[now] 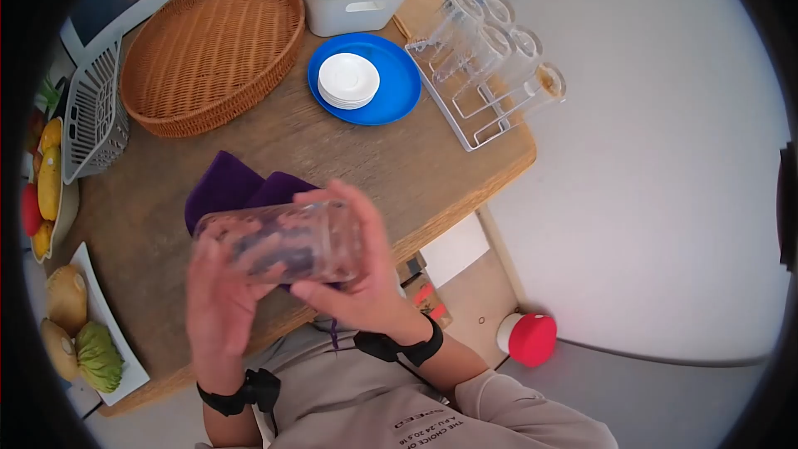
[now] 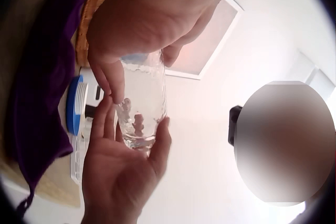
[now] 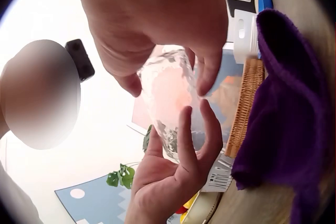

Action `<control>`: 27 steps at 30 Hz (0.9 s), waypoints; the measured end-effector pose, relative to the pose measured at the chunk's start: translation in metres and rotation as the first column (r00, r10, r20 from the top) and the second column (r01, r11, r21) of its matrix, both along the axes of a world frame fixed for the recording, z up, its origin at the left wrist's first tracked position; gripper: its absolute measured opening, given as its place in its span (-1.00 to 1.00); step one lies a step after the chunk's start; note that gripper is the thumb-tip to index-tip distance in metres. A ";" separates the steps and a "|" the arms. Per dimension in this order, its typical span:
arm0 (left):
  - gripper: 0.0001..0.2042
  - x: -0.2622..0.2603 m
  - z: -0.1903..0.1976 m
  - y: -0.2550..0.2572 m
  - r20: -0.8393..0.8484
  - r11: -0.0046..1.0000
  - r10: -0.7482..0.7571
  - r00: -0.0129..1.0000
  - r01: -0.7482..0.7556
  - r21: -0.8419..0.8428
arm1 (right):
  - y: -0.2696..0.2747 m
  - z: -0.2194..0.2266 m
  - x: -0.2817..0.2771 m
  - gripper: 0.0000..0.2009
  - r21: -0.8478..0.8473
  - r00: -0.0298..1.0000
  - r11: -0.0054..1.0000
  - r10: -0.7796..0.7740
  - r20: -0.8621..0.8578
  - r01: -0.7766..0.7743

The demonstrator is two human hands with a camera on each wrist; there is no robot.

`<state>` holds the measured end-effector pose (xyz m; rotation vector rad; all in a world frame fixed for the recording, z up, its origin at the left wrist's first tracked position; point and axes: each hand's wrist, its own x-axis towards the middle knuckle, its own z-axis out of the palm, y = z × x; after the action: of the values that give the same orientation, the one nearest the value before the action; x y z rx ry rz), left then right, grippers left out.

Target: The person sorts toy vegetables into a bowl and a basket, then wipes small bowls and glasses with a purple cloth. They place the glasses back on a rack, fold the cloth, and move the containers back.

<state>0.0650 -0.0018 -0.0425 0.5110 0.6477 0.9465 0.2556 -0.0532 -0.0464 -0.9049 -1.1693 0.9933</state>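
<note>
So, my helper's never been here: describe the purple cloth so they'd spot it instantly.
On the brown wooden table, look near the person. The left hand and right hand hold a clear cylindrical glass; below it lies a crumpled purple fabric cloth. Its purple colour sets it apart from the round brown wicker basket and round blue plate.
</note>
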 end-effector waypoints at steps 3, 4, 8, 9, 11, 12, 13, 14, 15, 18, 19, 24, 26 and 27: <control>-0.46 0.019 0.006 -0.003 -0.003 0.984 -0.146 0.989 0.145 0.098 | -0.008 0.007 0.027 0.07 -0.025 0.992 0.995 -0.102 -0.068 0.101; -0.43 0.019 0.007 -0.002 -0.022 0.969 -0.196 0.980 0.198 0.150 | -0.011 0.014 0.042 0.13 0.031 0.967 0.966 -0.256 -0.003 0.256; -0.40 0.005 -0.011 0.001 -0.458 0.958 -0.162 0.874 0.250 0.139 | -0.012 0.052 0.139 -0.38 0.390 0.494 0.507 -0.858 0.143 0.769; -0.39 0.003 -0.014 0.000 -0.441 0.972 -0.148 0.885 0.213 0.102 | -0.008 0.068 0.154 -0.34 0.408 0.419 0.423 -0.902 0.105 0.809; -0.38 -0.001 -0.013 0.002 -0.437 0.975 -0.138 0.889 0.199 0.096 | -0.006 0.097 0.177 -0.31 0.432 0.292 0.319 -0.947 0.130 0.844; -0.38 -0.002 -0.013 0.001 -0.434 0.978 -0.130 0.891 0.187 0.090 | -0.007 0.109 0.189 -0.33 0.443 0.246 0.308 -0.950 0.192 0.842; -0.37 -0.002 -0.014 0.000 -0.450 0.979 -0.115 0.885 0.177 0.098 | -0.006 0.117 0.196 -0.34 0.454 0.201 0.300 -0.946 0.254 0.839; -0.37 -0.002 -0.013 0.001 -0.467 0.980 -0.100 0.879 0.167 0.105 | -0.003 0.123 0.199 -0.34 0.448 0.188 0.320 -0.931 0.313 0.835; -0.37 -0.002 -0.013 0.001 -0.485 0.981 -0.086 0.870 0.159 0.112 | -0.001 0.127 0.201 -0.33 0.442 0.174 0.338 -0.912 0.371 0.831; -0.36 -0.004 -0.013 0.002 -0.440 0.983 -0.093 0.893 0.153 0.102 | 0.008 0.125 0.209 -0.34 0.406 0.194 0.394 -0.871 0.451 0.825; -0.37 -0.006 -0.015 0.000 -0.447 0.978 -0.100 0.889 0.171 0.122 | 0.010 0.125 0.208 -0.34 0.377 0.186 0.401 -0.850 0.493 0.835; -0.40 -0.013 -0.018 -0.001 -0.452 0.970 -0.115 0.885 0.197 0.140 | 0.026 0.106 0.205 -0.32 0.351 0.135 0.420 -0.780 0.612 0.837; -0.42 -0.018 -0.019 -0.001 -0.428 0.975 -0.113 0.897 0.183 0.128 | 0.031 0.096 0.211 -0.32 0.344 0.117 0.442 -0.737 0.666 0.828; -0.44 -0.020 -0.020 -0.001 -0.415 0.976 -0.113 0.903 0.178 0.123 | 0.033 0.092 0.212 -0.33 0.345 0.109 0.458 -0.715 0.691 0.820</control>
<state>0.0451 -0.0023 -0.0622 0.9015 0.8985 0.7557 0.4677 -0.0199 0.0453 -1.9254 -1.0215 -0.3425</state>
